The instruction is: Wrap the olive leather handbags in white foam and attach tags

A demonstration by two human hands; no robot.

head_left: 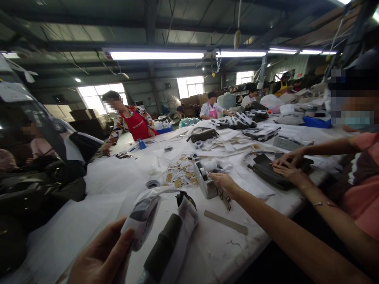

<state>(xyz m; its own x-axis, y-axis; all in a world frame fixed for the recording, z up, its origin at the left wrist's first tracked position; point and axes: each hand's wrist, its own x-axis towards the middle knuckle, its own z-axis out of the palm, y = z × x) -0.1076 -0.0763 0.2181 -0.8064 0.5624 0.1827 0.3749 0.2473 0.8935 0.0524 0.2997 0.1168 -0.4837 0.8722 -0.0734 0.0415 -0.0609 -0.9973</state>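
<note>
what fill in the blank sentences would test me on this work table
The right hand is nearest the ____ dispenser.
The left hand holds a dark item in ____ wrapping.
The person with patterned sleeves wears a ____ apron.
Missing words: tape; white; red.

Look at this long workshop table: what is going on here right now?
The person's left hand grips a wrapped bundle, something dark inside white wrapping, low over the table. Their right hand is stretched out to a tape dispenser, with the fingertips on it. Beside them, a co-worker in pink has both hands flat on a dark bag. More people work farther along the table.
</note>
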